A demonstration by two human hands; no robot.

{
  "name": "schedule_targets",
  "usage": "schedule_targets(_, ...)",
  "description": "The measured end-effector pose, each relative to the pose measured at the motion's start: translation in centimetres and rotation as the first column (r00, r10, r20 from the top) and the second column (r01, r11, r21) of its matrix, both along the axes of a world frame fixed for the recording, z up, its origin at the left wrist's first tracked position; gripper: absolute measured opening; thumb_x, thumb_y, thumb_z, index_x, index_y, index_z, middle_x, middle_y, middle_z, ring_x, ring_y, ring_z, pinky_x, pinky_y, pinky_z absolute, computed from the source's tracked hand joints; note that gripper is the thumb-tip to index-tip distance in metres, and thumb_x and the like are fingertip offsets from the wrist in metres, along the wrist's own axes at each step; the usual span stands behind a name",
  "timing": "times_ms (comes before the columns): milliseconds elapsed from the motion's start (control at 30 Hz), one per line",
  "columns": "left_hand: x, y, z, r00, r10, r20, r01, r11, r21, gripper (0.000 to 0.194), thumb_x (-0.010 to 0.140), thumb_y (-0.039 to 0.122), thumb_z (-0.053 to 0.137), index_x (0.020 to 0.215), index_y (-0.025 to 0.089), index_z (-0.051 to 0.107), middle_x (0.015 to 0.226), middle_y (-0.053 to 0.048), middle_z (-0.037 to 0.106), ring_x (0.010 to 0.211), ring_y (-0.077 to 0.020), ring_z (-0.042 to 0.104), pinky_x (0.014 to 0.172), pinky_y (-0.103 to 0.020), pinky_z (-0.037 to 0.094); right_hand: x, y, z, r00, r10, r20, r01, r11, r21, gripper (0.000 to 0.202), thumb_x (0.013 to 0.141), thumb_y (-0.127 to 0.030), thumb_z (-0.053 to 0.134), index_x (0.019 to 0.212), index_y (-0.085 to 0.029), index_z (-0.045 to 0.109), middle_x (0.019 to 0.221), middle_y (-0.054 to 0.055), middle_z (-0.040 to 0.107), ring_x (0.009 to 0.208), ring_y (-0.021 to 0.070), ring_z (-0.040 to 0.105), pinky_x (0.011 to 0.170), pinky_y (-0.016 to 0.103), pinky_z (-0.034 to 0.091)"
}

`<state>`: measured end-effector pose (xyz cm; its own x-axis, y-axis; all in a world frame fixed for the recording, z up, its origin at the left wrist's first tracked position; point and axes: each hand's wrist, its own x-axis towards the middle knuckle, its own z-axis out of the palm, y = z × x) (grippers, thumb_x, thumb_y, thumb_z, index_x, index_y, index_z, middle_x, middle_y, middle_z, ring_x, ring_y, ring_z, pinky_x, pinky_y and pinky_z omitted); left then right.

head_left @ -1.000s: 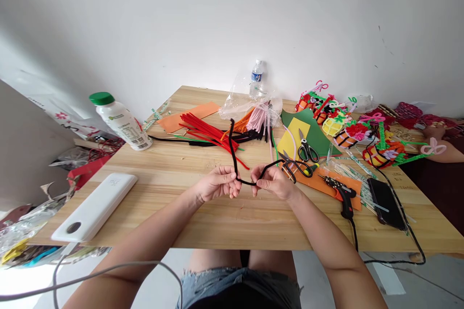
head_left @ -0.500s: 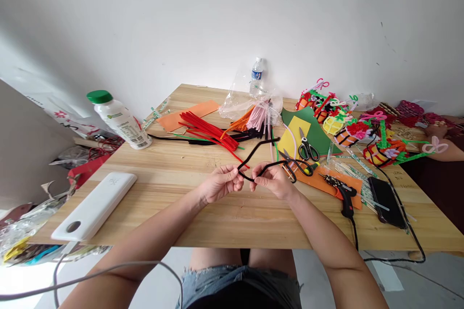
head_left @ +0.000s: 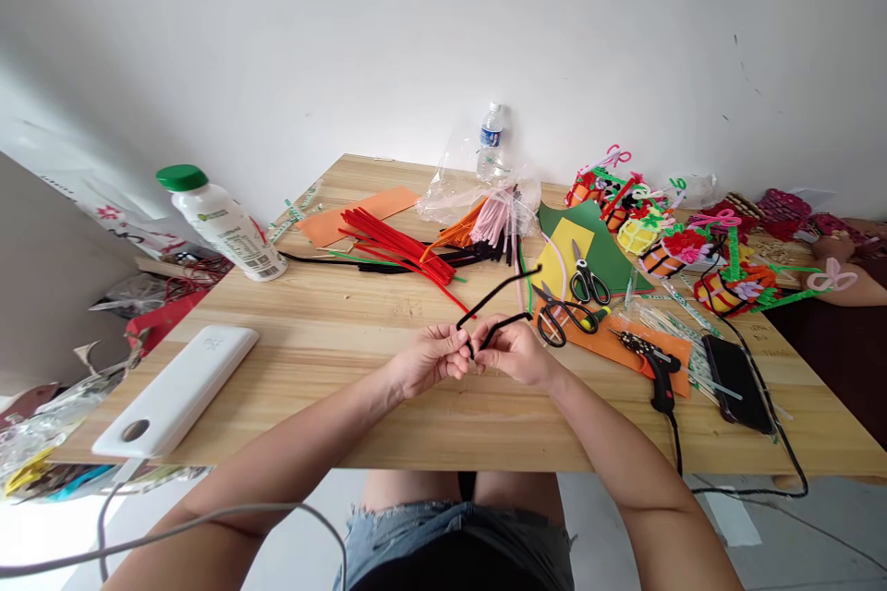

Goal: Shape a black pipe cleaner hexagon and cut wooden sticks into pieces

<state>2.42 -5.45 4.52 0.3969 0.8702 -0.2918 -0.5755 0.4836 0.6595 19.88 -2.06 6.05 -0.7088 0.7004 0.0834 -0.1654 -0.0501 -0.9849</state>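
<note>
A black pipe cleaner [head_left: 500,294] is bent into a narrow V, its two free ends pointing away to the right. My left hand [head_left: 435,358] pinches it near the bend, thumb against the fingers. Close beside it, my right hand [head_left: 514,351] grips the other arm of the same pipe cleaner near the bend. The bend itself is partly hidden by the fingers. Both hands hover over the front of the wooden table [head_left: 311,388]. Just beyond them lies a bundle of red pipe cleaners [head_left: 398,245].
Scissors [head_left: 561,314], a second pair of scissors [head_left: 589,277], a hot glue gun [head_left: 655,365] and a phone [head_left: 738,383] lie to the right. Decorated pipe-cleaner baskets [head_left: 672,254] stand behind, near another person's arm [head_left: 856,284]. Leftward are a power bank [head_left: 180,392] and a white bottle [head_left: 225,226].
The hands have come closer together. The pipe cleaner's open bend has narrowed into a tighter V, and the hands sit slightly lower.
</note>
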Motion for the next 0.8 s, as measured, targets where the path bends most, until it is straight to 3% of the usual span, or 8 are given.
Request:
schedule_targets(200, -0.4, 0.1, 0.3, 0.999, 0.005, -0.048, -0.001, 0.996, 0.092, 0.033, 0.060, 0.029, 0.084, 0.072, 0.010, 0.060, 0.056, -0.002, 0.066, 0.043, -0.0113, 0.060, 0.041, -0.019, 0.050, -0.4, -0.1, 0.1, 0.984, -0.177, 0.009, 0.177, 0.984, 0.000, 0.032, 0.064, -0.026, 0.081, 0.083, -0.016, 0.057, 0.071, -0.001, 0.064, 0.057, 0.0102, 0.060, 0.053, 0.023, 0.052)
schedule_targets(433, -0.4, -0.1, 0.4, 0.993, -0.079, -0.092, 0.089, 0.989, 0.116, 0.034, 0.061, 0.031, 0.084, 0.073, 0.009, 0.061, 0.066, -0.006, 0.069, 0.049, -0.0126, 0.064, 0.046, -0.022, 0.052, -0.6, 0.1, -0.3, 0.966, -0.247, 0.072, 0.241, 0.967, 0.077, 0.028, 0.064, -0.030, 0.080, 0.078, -0.016, 0.060, 0.064, -0.002, 0.062, 0.055, 0.0098, 0.059, 0.049, 0.021, 0.048)
schedule_targets(633, -0.7, 0.2, 0.3, 0.995, -0.050, -0.081, 0.061, 0.989, 0.138, 0.034, 0.064, 0.036, 0.081, 0.069, 0.008, 0.061, 0.066, -0.005, 0.067, 0.048, -0.0107, 0.061, 0.045, -0.021, 0.050, 0.2, 0.6, 0.3, 0.977, -0.213, 0.013, 0.211, 0.973, 0.092, 0.028, 0.072, -0.036, 0.075, 0.086, -0.016, 0.062, 0.063, -0.001, 0.064, 0.051, 0.0109, 0.060, 0.049, 0.025, 0.050)
schedule_targets(800, -0.7, 0.3, 0.2, 0.997, -0.037, -0.075, 0.047, 0.989, 0.138, 0.034, 0.062, 0.036, 0.082, 0.068, 0.009, 0.062, 0.065, -0.004, 0.066, 0.048, -0.0102, 0.060, 0.044, -0.020, 0.049, 1.0, 1.0, 0.9, 0.957, -0.289, -0.013, 0.288, 0.946, 0.147, 0.026, 0.075, -0.036, 0.073, 0.087, -0.017, 0.061, 0.060, -0.002, 0.063, 0.051, 0.0117, 0.061, 0.053, 0.027, 0.051)
